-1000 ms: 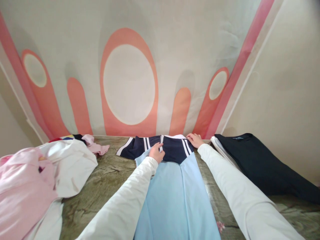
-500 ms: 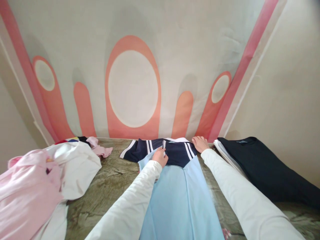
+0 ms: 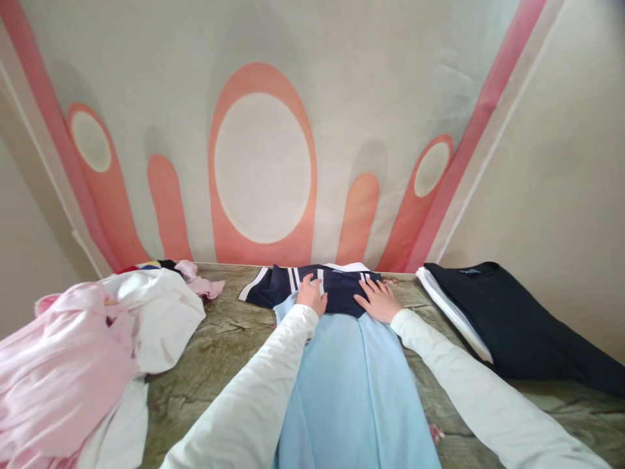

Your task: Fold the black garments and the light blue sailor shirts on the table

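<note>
A light blue dress (image 3: pixel 342 378) with a navy top, white stripes and a white collar lies lengthwise before me, running out of view at the bottom. One short navy sleeve (image 3: pixel 261 288) points left; on the right side no sleeve sticks out. My left hand (image 3: pixel 311 296) rests on the left part of the navy top, fingers slightly bent and apart. Spread flat across the right shoulder area is my right hand (image 3: pixel 378 301), its fingertips over the white stripes. Neither hand grips the cloth.
Pink clothes (image 3: pixel 68 365) and white clothes (image 3: pixel 166 319) lie heaped at the left. A folded black garment (image 3: pixel 517 326) rests on white cloth (image 3: pixel 452 312) at the right. The wood-patterned surface (image 3: pixel 219 358) meets a wall with pink shapes (image 3: pixel 263 251) at the back.
My right hand has moved left from beyond the right shoulder onto the navy top, and the right shoulder edge is now folded inward. My left hand stays in about the same place.
</note>
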### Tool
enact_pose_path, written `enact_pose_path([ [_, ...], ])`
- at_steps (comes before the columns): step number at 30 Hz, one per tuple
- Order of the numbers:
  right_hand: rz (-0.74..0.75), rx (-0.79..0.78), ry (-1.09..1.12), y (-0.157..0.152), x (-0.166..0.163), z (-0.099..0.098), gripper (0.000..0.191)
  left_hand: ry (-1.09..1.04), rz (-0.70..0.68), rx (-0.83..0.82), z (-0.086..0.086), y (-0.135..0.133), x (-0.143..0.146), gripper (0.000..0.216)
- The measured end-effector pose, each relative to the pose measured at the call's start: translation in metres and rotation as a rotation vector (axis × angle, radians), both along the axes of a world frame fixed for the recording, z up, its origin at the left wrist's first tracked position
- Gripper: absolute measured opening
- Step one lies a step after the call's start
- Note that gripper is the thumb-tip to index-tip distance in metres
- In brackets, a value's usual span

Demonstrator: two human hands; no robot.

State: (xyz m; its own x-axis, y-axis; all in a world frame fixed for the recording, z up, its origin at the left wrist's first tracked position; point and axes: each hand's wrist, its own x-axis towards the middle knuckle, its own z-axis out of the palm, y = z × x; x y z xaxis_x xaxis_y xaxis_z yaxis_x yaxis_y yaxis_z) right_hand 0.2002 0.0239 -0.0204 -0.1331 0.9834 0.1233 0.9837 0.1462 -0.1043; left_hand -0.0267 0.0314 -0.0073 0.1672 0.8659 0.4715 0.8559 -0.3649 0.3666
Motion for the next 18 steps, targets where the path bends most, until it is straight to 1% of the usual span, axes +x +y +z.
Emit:
enact_pose_path([
  [1, -0.007, -0.009, -0.009, -0.001, 0.000, 0.001, 0.071, 0.044, -0.016, 0.029, 0.002, -0.003, 0.000, 0.039],
  [3, -0.018, -0.014, -0.022, -0.001, 0.000, 0.004, 0.072, 0.146, -0.110, 0.052, 0.005, -0.008, 0.002, 0.034],
  [5, -0.024, -0.003, -0.027, 0.002, 0.002, 0.004, 0.072, 0.243, -0.217, 0.014, 0.005, -0.013, 0.006, 0.037],
  [7, -0.035, 0.004, -0.025, 0.007, 0.008, 0.002, 0.072, 0.324, -0.279, -0.067, 0.001, -0.015, 0.010, 0.047],
  [10, -0.075, -0.028, -0.018, 0.019, 0.022, -0.001, 0.069, 0.390, -0.287, -0.159, -0.005, -0.014, 0.011, 0.057],
  [14, -0.150, -0.080, -0.012, 0.031, 0.039, -0.001, 0.062, 0.410, -0.256, -0.176, -0.007, -0.009, 0.007, 0.061],
  [16, -0.168, -0.057, -0.005, 0.030, 0.040, 0.002, 0.060, 0.412, -0.251, -0.188, -0.006, -0.007, 0.005, 0.062],
  [18, -0.183, 0.006, -0.001, 0.023, 0.034, 0.006, 0.060, 0.414, -0.252, -0.200, -0.005, -0.006, 0.005, 0.063],
])
